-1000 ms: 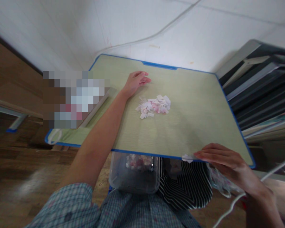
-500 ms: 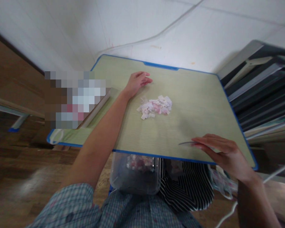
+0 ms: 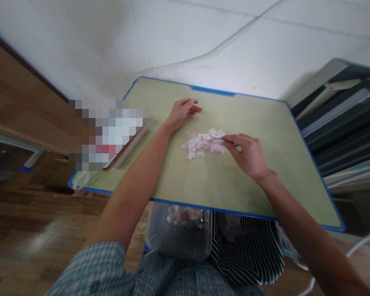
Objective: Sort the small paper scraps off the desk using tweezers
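Observation:
A loose heap of small white and pinkish paper-like pieces (image 3: 200, 144) lies in the middle of the pale green table (image 3: 253, 115). My right hand (image 3: 245, 152) pinches a thin, slightly curved, pointed tool (image 3: 216, 138); its far end is over the heap and touches or nearly touches the pieces. Its exact kind is too small to tell. Behind the heap and to its left, my left hand (image 3: 185, 113) rests on the table on its side. Its fingers are loosely bent and apart, with nothing visible in them.
A box-like object (image 3: 128, 144), partly blurred out, sits at the table's left. Below the front edge are a clear plastic tub (image 3: 179, 238) with small shiny packets and a striped black-and-white cloth (image 3: 249, 246). Dark folded frames (image 3: 345, 123) lean at the right; a white wall stands behind.
My right hand has moved from the front right of the table, forward and left to the heap, carrying the thin tool. My left hand has stayed in place on the table.

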A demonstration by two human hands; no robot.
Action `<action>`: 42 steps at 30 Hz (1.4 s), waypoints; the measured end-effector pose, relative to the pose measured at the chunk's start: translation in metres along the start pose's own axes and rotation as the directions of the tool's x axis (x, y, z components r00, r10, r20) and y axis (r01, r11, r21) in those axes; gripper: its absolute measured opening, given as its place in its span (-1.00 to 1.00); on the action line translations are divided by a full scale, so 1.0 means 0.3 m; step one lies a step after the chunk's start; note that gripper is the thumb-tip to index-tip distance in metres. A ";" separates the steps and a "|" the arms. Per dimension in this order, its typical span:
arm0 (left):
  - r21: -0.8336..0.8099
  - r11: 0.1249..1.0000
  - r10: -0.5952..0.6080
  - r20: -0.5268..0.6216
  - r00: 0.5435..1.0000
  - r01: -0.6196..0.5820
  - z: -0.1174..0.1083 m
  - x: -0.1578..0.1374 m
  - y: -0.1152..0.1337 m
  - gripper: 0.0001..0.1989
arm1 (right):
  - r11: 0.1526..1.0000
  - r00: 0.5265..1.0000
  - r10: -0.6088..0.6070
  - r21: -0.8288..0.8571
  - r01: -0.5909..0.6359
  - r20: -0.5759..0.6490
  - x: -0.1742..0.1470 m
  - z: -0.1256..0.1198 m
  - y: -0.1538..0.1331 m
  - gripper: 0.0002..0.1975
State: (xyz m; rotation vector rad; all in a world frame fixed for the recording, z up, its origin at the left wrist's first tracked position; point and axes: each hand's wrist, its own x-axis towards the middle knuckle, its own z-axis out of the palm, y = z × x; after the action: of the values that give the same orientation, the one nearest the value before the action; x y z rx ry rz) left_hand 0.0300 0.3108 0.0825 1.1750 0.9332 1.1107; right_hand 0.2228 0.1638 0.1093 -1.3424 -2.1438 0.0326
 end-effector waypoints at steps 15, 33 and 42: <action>-0.040 0.999 -0.030 -0.003 1.000 0.030 0.001 -0.004 0.007 -0.86 | 0.966 0.980 -0.171 0.180 0.187 -0.101 -0.027 0.049 0.011 -0.80; -0.078 0.996 -0.035 -0.002 0.999 0.035 0.004 -0.010 0.014 -0.83 | 0.897 0.954 -0.299 0.331 0.293 -0.033 -0.015 -0.019 -0.027 -0.82; -0.065 0.997 -0.042 -0.006 0.999 0.042 0.006 -0.012 0.016 -0.84 | 0.845 0.910 -0.357 0.486 0.221 0.208 -0.012 -0.063 -0.023 -0.81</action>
State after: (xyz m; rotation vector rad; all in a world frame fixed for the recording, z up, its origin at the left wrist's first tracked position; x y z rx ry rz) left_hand 0.0301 0.3069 0.0875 1.0945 0.9168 1.1043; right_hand 0.2276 0.1520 0.1253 -0.7628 -2.3666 0.6096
